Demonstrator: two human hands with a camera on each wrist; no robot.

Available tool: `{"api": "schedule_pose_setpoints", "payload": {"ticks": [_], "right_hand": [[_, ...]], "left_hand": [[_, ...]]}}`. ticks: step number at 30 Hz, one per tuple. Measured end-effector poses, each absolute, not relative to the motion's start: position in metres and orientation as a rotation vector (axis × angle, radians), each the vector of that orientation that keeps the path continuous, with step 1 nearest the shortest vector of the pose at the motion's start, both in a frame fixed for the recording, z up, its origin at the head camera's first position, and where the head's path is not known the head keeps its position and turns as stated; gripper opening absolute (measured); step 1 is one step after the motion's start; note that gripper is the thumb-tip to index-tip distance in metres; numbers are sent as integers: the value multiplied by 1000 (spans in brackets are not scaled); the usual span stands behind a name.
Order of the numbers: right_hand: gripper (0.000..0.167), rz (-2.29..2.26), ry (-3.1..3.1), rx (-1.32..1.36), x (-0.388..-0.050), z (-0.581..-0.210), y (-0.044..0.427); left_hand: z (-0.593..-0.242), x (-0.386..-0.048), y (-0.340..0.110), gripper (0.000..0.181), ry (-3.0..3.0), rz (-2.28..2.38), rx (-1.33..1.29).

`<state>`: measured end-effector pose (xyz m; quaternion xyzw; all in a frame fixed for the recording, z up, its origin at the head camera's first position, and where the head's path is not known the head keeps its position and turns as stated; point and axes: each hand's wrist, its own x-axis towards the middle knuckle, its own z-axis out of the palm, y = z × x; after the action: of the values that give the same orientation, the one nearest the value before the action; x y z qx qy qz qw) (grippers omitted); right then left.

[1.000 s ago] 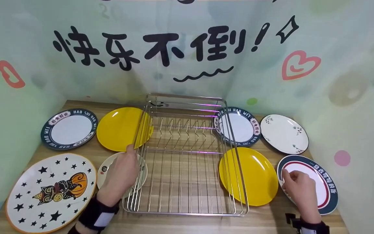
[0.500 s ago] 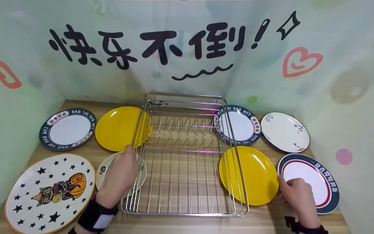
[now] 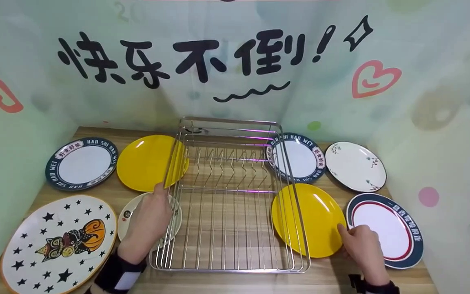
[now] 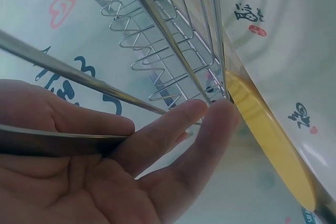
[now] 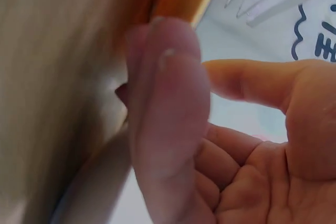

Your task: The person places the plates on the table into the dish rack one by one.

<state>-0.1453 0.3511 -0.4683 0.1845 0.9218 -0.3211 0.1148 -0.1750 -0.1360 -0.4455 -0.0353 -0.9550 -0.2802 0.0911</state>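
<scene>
A metal wire dish rack [image 3: 231, 228] stands in the middle of the head view. My left hand [image 3: 147, 220] holds its left top rail; in the left wrist view the metal bar runs between thumb and fingers. A small pale plate [image 3: 131, 208] lies partly hidden under that hand. At the right yellow plate [image 3: 312, 220], my right hand [image 3: 363, 245] is at the rim, thumb over the edge in the head view. In the right wrist view, the fingers [image 5: 168, 103] are loosely bent with the yellow edge just beyond them. Whether they touch it is hard to tell.
Left of the rack lie a blue-rimmed plate [image 3: 84, 163], another yellow plate [image 3: 145, 163] and a large starred plate [image 3: 27, 253]. To the right are a blue-rimmed plate [image 3: 300, 159], a white flowered plate [image 3: 355, 167] and a red-lined plate [image 3: 382, 228]. Printed cloth walls [image 3: 227, 98] surround the table.
My right hand has moved left and slightly down, from over the red-lined plate to the yellow plate's rim. The left hand stays on the rack's rail.
</scene>
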Motion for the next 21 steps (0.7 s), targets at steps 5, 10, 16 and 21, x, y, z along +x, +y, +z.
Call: {"api": "schedule_pose_setpoints", "payload": {"ticks": [5, 10, 16, 21], "right_hand": [[41, -910, 2752, 517, -146, -472, 343], [41, -926, 2748, 509, -147, -473, 343], [44, -1053, 2680, 506, -148, -473, 345], [47, -1154, 2638, 499, -149, -475, 344]], "left_hand": [[-445, -174, -136, 18, -2826, -834, -104], [-445, -173, -135, 16, -2797, -830, -115], [-446, -173, -135, 18, -2786, -827, -118], [-448, -174, -135, 19, -2755, -810, -138]]}}
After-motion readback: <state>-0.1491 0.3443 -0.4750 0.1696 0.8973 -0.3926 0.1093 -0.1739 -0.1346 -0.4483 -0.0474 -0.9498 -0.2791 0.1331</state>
